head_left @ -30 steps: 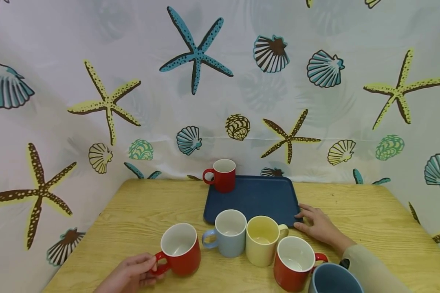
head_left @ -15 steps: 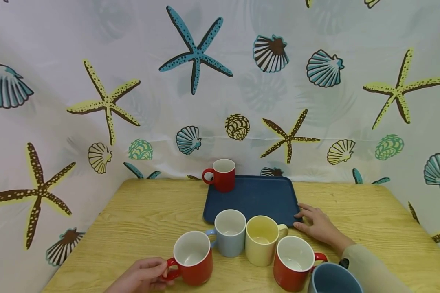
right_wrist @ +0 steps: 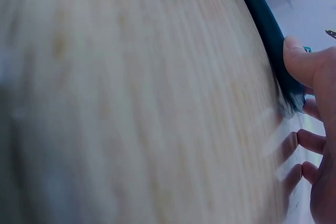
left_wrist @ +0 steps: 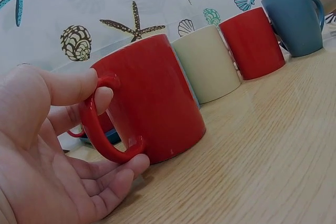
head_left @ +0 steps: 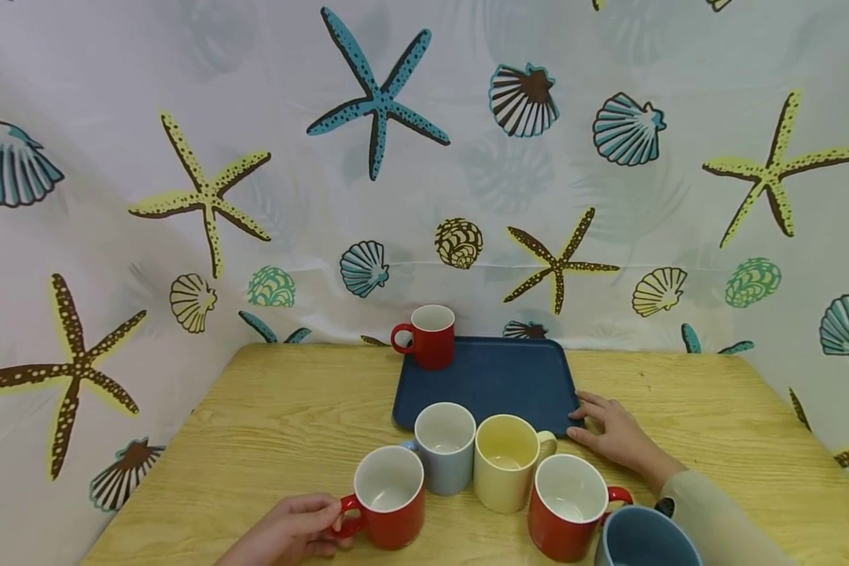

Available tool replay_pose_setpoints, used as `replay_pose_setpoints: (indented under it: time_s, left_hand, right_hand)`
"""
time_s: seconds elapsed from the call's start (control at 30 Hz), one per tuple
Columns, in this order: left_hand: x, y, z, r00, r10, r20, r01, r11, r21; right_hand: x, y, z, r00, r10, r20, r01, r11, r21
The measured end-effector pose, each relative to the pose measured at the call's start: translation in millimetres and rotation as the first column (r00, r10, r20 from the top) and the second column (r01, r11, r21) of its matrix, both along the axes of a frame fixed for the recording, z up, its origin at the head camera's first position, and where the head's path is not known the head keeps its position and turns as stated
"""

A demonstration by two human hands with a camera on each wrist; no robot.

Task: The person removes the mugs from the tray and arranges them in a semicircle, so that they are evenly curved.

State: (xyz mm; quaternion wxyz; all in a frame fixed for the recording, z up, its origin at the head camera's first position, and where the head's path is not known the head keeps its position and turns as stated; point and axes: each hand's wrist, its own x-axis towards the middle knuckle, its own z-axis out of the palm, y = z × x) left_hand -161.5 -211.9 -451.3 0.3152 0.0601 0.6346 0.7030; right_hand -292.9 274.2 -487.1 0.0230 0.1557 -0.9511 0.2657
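Observation:
In the head view, my left hand (head_left: 293, 528) pinches the handle of a red mug (head_left: 392, 511) with a white inside. The mug stands upright; the left wrist view shows the thumb on top of its handle (left_wrist: 100, 135) and fingers behind and under it. A light blue mug (head_left: 447, 464) is just behind it, its handle mostly hidden. My right hand (head_left: 611, 432) holds the near right corner of a dark blue tray (head_left: 516, 385). In the right wrist view the thumb (right_wrist: 296, 59) lies on the tray's edge, with the fingers past the corner.
Another red mug (head_left: 435, 346) stands on the tray's far left corner. Right of the light blue mug, a yellow mug (head_left: 502, 479), a red mug (head_left: 562, 519) and a blue mug (head_left: 644, 542) stand close together on the wooden table (head_left: 290, 417). A patterned curtain (head_left: 424, 204) rises behind.
My left hand has moved the red mug to the right and slightly nearer, close to the light blue mug, whose handle is now mostly covered. The right hand has stayed at the tray.

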Motion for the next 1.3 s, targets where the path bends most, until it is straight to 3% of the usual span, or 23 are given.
replay_pose_setpoints:
  time_s: [0.6, 1.07, 1.3]
  left_hand:
    - [-6.9, 6, 0.6, 0.999, 0.037, 0.011, -0.036, 0.997, -0.069]
    - [-7.5, 12, -0.4, 0.999, 0.022, -0.049, -0.025, 0.998, -0.052]
    - [-8.7, 9, 3.2, 0.998, -0.011, -0.057, 0.004, 0.992, -0.126]
  right_hand:
    - [1.0, -1, 1.8, 1.000, 0.017, -0.016, -0.017, 1.000, -0.001]
    - [0.9, 2, 3.0, 1.000, 0.010, -0.015, -0.010, 1.000, 0.015]
    - [1.3, 0, 0.8, 0.999, 0.027, -0.024, -0.026, 1.000, 0.010]
